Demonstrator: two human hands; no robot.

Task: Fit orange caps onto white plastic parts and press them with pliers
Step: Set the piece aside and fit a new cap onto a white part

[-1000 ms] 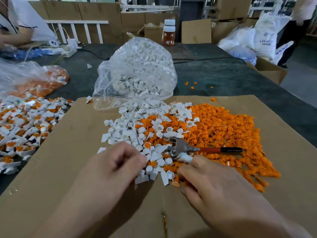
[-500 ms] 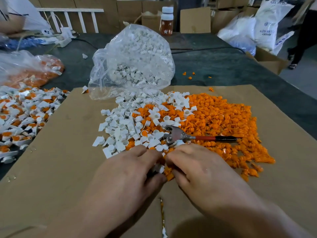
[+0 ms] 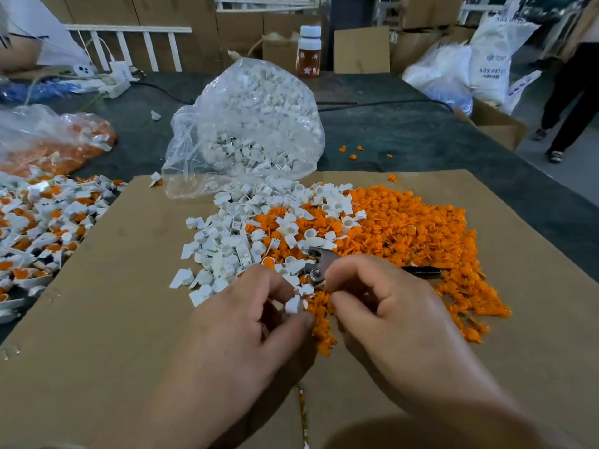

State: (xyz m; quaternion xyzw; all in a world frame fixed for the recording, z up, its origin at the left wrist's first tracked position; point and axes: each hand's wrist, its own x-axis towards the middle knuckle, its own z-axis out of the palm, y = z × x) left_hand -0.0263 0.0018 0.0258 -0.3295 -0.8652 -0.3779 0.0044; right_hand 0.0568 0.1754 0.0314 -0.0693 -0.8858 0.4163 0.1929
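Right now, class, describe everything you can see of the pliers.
The pliers lie flat on the mixed heap of orange caps and white parts, grey metal head with a round pivot pointing left, dark handle tip pointing right. The right hand hides their middle; whether it touches them is unclear.

At centre frame the right hand covers the middle of the pliers; what its curled fingers hold is unclear. The left edge crops the pile of capped parts.
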